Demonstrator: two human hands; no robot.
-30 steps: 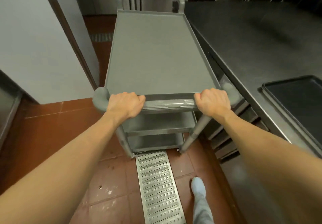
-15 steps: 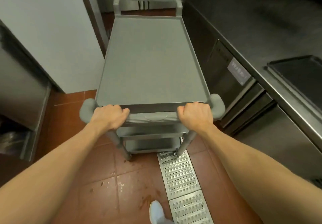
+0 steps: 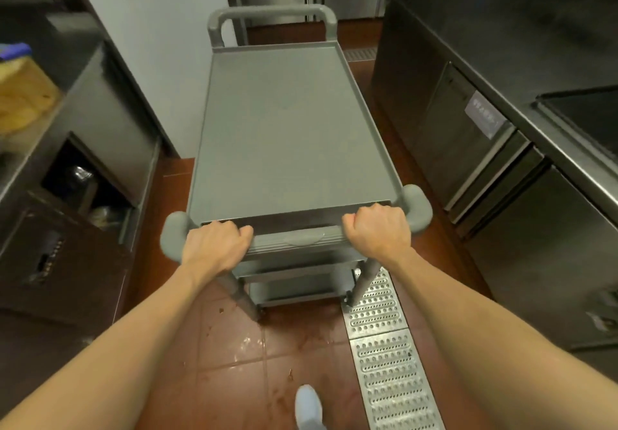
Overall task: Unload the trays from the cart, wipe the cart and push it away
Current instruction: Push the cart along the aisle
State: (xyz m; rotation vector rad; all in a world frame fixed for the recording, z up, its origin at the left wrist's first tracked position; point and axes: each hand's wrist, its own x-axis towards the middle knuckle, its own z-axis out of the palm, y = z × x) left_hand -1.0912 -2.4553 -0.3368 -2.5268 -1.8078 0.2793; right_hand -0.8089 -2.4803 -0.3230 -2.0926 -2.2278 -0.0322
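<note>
Narrow kitchen aisle, red tile floor (image 3: 230,356) with a metal drain grate (image 3: 384,336) on the right. The gray cart (image 3: 287,129) sits between steel counters (image 3: 501,45), left hand (image 3: 214,249) and right hand (image 3: 378,232) each with a grip clamped on its near handle (image 3: 297,239).

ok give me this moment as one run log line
phase: push cart away | left hand: on near handle | right hand: on near handle | cart: top shelf bare

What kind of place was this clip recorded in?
Most likely a commercial kitchen: stainless steel counters with under-counter drawers, red floor tiles with a perforated metal drain grate, and a grey cart pushed by both hands.
</note>
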